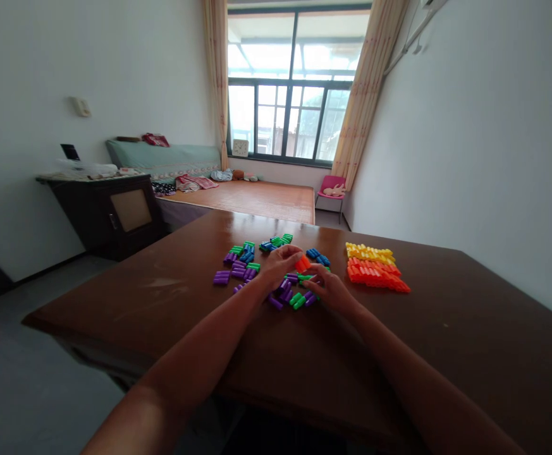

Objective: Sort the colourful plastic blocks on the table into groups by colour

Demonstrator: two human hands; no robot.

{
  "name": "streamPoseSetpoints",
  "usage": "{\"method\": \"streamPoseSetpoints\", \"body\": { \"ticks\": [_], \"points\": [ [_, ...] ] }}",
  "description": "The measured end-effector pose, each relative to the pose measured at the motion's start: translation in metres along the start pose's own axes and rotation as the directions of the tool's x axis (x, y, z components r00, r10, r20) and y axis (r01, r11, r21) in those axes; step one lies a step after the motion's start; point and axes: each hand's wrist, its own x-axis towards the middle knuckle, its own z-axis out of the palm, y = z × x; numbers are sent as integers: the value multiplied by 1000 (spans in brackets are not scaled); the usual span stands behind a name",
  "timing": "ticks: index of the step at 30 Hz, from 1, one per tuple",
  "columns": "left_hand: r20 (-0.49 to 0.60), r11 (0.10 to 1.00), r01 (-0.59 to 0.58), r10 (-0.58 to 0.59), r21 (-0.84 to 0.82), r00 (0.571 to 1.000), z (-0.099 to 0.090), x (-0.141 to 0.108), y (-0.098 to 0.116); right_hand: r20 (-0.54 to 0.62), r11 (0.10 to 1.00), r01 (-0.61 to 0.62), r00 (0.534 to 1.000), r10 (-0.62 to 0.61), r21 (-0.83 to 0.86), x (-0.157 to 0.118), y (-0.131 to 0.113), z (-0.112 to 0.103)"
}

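Note:
My left hand [279, 262] is closed, pinching a small orange plastic block [303, 263] made of joined tubes, above the middle of the table. Just right of it, my right hand [329, 287] has its fingers apart. Its index fingertip comes close to the orange block; whether they touch I cannot tell. Beneath and around both hands lie loose purple blocks [221, 277], green blocks [297, 301] and blue blocks [318, 256], some partly hidden by my hands. To the right, orange blocks [375, 275] form a close-packed group, with yellow blocks [369, 253] lined up behind them.
The brown table [152, 316] has its left corner and far edge in view. Beyond it stand a bed [257, 196], a dark cabinet [124, 212] at left and a pink chair [331, 186] by the window [288, 120].

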Motion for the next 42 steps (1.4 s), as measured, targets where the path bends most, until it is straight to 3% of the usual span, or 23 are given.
{"method": "streamPoseSetpoints", "body": {
  "ticks": [5, 13, 17, 20, 23, 25, 26, 29, 32, 36, 40, 42],
  "points": [
    [5, 999, -24, 24, 45, 1000, 11, -4, -7, -54, 988, -38, 997, 46, 150, 2, 4, -1],
    [8, 940, -103, 106, 325, 994, 11, -4, -2, -131, 1000, -13, 991, 13, -1, 5, 3, -5],
    [42, 896, -148, 143, 419, 989, 12, -5, 1, -219, 994, -81, 974, 64, -68, 9, 16, -31],
    [38, 879, -137, 135, 456, 990, 9, -4, 0, -424, 977, -206, 891, 163, -57, 5, 46, -79],
    [29, 882, -108, 106, 459, 994, 4, -1, -4, -666, 940, -341, 708, 234, -33, -9, 82, -131],
    [31, 884, -99, 95, 458, 995, 2, 0, -7, -734, 909, -413, 631, 250, -45, -18, 99, -154],
    [35, 882, -97, 91, 461, 995, 1, 0, -7, -743, 893, -445, 620, 253, -68, -22, 105, -160],
    [54, 870, -105, 89, 481, 995, 1, -1, -6, -720, 826, -525, 653, 236, -205, -25, 108, -161],
    [62, 859, -126, 109, 497, 992, 2, -2, -4, -685, 696, -602, 696, 217, -392, -24, 99, -149],
    [39, 859, -118, 114, 498, 993, 0, -1, -4, -649, 550, -671, 708, 277, -497, -26, 85, -146],
    [26, 860, -99, 99, 501, 995, -2, 1, -6, -687, 575, -639, 706, 174, -511, -28, 77, -151],
    [24, 861, -93, 93, 500, 995, -3, 2, -6, -666, 642, -558, 740, 98, -525, -25, 72, -148]
  ]
}}
